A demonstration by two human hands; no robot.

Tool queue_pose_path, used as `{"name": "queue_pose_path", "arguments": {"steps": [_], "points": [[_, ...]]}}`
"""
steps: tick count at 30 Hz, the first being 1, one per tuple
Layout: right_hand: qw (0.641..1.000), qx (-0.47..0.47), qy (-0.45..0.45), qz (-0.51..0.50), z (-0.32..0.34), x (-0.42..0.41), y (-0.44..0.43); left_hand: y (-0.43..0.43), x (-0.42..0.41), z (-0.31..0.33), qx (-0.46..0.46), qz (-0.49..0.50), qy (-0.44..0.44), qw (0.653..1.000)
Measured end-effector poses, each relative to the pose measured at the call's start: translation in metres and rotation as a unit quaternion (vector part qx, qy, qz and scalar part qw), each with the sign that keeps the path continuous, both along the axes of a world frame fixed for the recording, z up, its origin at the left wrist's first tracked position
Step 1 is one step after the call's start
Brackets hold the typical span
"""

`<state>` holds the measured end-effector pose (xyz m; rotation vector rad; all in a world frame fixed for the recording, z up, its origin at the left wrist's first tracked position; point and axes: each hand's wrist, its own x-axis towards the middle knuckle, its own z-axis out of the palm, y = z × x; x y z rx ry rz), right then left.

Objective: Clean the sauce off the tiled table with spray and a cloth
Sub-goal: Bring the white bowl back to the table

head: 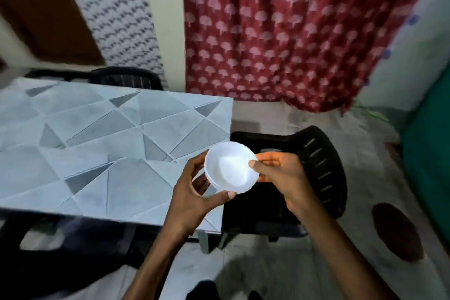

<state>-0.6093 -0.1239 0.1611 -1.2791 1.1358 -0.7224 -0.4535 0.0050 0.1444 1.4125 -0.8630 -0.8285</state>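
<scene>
Two slender forearms, the left forearm (155, 253) and the right forearm (341, 248), are bare from the bottom edge of the view up to the wrists. The left hand (194, 192) and the right hand (280, 174) are bare too, with long fingers and short, plain thumbnails (252, 165). Low between the arms sits a dark shape (205, 288) — clothing or feet, too blurred to tell.

A red patterned curtain (280, 31) is hung at the back; a black plastic chair (321, 153) is set on the floor (365, 173), a white bowl (231, 168) held before it.
</scene>
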Motion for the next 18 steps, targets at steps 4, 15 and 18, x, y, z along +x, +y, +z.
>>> {"name": "queue_pose_path", "arguments": {"steps": [4,15,18], "points": [[0.995,-0.001,0.004,0.098,-0.005,0.036,-0.013,0.015,0.004,-0.003,0.001,0.104,-0.012,0.995],[0.966,-0.085,0.096,0.225,-0.027,0.200,-0.024,0.026,0.117,-0.028,-0.010,0.259,-0.030,0.965],[0.957,-0.087,0.123,0.248,-0.034,0.266,-0.034,0.020,0.176,-0.041,-0.006,0.276,-0.016,0.961]]}}
